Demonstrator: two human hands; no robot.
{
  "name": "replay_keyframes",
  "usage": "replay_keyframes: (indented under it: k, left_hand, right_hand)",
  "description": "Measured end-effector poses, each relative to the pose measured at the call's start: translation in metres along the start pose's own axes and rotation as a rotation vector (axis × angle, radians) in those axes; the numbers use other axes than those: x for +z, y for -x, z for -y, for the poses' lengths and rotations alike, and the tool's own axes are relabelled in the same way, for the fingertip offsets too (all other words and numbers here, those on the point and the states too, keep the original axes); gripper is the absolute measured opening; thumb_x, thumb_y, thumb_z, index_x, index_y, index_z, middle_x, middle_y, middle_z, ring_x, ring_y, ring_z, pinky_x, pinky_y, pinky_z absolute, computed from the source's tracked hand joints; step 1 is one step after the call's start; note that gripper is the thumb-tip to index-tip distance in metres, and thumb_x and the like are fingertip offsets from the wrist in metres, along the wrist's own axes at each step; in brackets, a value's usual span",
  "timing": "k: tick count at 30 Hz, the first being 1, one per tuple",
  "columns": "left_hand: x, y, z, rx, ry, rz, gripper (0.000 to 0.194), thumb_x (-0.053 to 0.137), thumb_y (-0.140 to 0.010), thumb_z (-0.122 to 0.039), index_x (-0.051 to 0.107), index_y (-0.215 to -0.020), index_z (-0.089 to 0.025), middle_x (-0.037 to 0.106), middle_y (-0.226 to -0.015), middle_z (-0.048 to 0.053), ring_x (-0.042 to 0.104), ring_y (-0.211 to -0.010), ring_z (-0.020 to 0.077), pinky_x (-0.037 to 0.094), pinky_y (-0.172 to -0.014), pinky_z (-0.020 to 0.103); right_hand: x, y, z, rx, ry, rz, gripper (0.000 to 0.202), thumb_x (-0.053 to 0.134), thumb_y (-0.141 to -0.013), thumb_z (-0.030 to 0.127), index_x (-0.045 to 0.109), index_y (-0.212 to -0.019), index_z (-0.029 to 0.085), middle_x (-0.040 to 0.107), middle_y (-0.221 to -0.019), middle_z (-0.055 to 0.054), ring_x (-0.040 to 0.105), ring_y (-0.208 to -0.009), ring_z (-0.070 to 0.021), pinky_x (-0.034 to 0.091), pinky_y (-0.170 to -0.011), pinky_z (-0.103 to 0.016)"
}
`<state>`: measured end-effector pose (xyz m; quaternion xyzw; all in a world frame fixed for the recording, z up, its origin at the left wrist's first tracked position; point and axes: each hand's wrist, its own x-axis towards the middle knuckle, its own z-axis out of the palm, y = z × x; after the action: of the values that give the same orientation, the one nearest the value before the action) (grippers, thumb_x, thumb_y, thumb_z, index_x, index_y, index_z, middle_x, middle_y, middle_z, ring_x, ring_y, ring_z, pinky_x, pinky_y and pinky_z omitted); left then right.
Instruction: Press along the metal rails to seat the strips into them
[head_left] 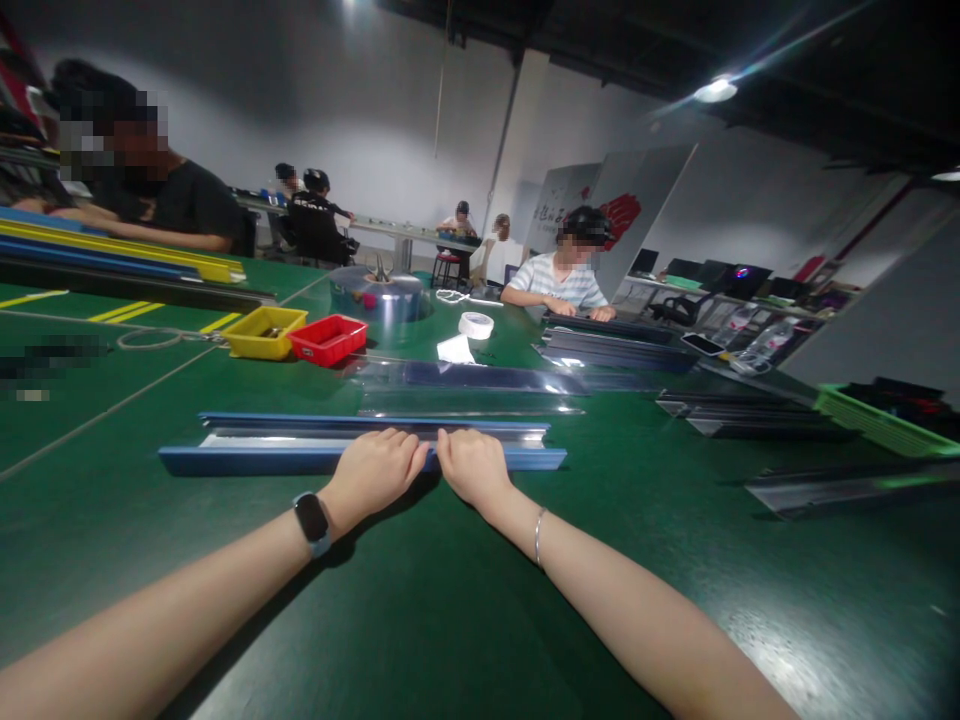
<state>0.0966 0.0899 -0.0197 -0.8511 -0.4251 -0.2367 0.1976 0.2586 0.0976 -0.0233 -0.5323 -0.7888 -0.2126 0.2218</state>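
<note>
A long blue channel-shaped profile [247,460] lies crosswise on the green table [420,620], with a pale shiny strip along its inside. My left hand [377,470] has its fingers curled over the near edge of the profile, just left of its middle. Close beside it, my right hand [472,466] is bent over the same profile. Both hands are closed on it, thumbs almost meeting; the fingertips are partly hidden. Behind the profile lie clear plastic strips [480,378].
Beyond are a yellow bin [264,333], a red bin [330,341], a tape roll [475,325] and a round metallic coil [382,295]. Dark profiles [757,412] and a green basket [885,425] stand right. Yellow and blue profiles lie left. Several people sit around.
</note>
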Motion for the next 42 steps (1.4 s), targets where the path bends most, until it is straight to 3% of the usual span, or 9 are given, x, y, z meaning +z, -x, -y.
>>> replay_keyframes:
  k: [9,31,42]
  left_hand:
    - [-0.0001,0.0000,0.0006,-0.003,-0.011,0.020,0.031,0.032,-0.087,-0.031,0.055,-0.069,-0.017,0.057,-0.063,0.004,0.052,-0.064,0.0165,0.035,-0.060,0.030]
    - [-0.0018,0.0000,-0.0003,-0.008,0.029,-0.038,0.032,0.033,-0.086,-0.031,0.055,-0.067,-0.016,0.057,-0.061,0.004,0.052,-0.063,0.0156,0.036,-0.060,0.029]
    - [-0.0003,-0.0001,0.0008,0.004,0.003,0.008,0.032,0.033,-0.086,-0.031,0.055,-0.069,-0.016,0.057,-0.064,0.005,0.052,-0.064,0.0159,0.037,-0.061,0.029]
  right_hand:
    - [-0.0012,-0.0012,-0.0013,-0.072,-0.056,0.031,0.044,0.027,-0.090,0.030,0.061,-0.065,0.016,0.063,-0.063,-0.005,0.056,-0.060,-0.0124,0.032,-0.055,-0.023]
    - [-0.0015,-0.0016,0.0008,-0.007,-0.055,0.046,0.044,0.027,-0.090,0.032,0.060,-0.066,0.017,0.063,-0.065,-0.004,0.056,-0.063,-0.0130,0.033,-0.055,-0.022]
    - [0.0000,-0.0022,-0.0019,-0.021,-0.046,0.012,0.043,0.025,-0.091,0.031,0.056,-0.065,0.018,0.062,-0.065,-0.003,0.055,-0.064,-0.0133,0.032,-0.056,-0.023]
